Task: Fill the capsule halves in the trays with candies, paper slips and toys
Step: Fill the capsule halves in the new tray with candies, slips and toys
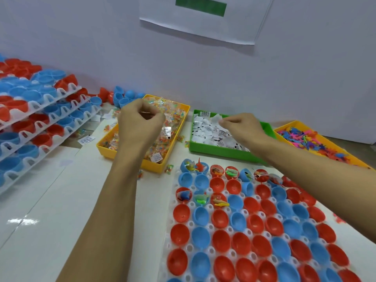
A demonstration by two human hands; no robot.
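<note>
Left hand point(140, 123) is over the yellow plastic bin of wrapped candies point(183, 110), fingers curled, pinching what looks like a candy packet. Right hand point(242, 127) pinches a white paper slip point(218, 119) above the green plastic bin of slips point(268, 127). White tray of red and blue capsule halves point(244, 220) sits near on the bench point(61, 200), mostly unfilled; far row and a few behind hold toys. Risks: pinching two stuck slips, or dropping one between cups.
</note>
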